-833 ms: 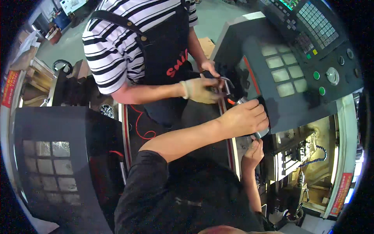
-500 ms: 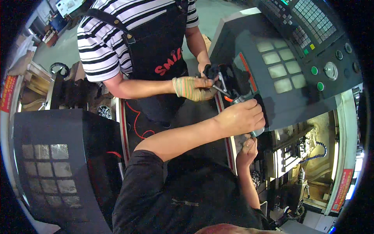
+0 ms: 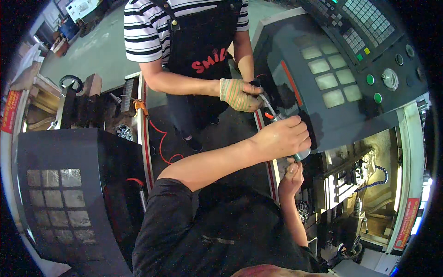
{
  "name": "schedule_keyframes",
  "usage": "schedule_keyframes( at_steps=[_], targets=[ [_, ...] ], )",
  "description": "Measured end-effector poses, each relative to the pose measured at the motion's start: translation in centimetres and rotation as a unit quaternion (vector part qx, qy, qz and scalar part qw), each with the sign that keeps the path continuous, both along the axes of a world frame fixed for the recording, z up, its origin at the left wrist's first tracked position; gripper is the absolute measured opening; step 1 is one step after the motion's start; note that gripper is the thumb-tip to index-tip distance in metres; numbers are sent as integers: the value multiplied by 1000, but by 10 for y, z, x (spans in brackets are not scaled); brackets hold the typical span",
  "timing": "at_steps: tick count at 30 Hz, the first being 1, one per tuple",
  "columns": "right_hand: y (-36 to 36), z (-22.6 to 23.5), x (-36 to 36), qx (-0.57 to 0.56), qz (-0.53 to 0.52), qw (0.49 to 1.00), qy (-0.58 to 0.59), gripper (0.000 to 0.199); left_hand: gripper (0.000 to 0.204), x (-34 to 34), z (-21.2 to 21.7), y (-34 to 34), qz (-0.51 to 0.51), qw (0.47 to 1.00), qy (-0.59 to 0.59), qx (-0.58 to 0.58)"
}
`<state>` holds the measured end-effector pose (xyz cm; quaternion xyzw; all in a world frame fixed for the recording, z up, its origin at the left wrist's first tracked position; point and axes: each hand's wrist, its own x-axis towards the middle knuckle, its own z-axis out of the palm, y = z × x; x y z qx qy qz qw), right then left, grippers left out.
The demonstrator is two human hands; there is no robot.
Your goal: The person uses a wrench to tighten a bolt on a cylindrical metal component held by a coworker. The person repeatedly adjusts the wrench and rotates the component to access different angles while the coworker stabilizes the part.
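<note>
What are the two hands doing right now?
Left hand: closed around a metal cylinder by the machine door.
Right hand: raised under that cylinder, fingers curled; whether it holds anything cannot be told.

The bare left hand (image 3: 282,137) is covering most of a short silver metal cylinder (image 3: 302,155). The bare right hand (image 3: 292,175), just beneath, is hiding its fingertips. The co-worker's striped glove (image 3: 238,94) is masking a black tool; the far edge is cutting off the co-worker's shoulders.

Metal cylinder (image 3: 302,154), grey and shiny, mostly hidden under the left hand (image 3: 282,137) gripping it, end poking out below, touching the right hand (image 3: 292,176) fingertips.
</note>
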<state>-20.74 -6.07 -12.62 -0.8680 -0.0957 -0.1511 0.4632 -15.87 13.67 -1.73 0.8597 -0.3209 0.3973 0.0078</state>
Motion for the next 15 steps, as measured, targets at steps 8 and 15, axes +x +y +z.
schedule_keyframes(
  at_steps=[8,15],
  targets=[
    [-1,-7,-5,37,13,999,25,41,10,-3,5,-3,-6,1000,2,20],
    [2,-5,-5,54,25,998,24,44,9,-2,8,-2,-9,999,15,39]
  ],
)
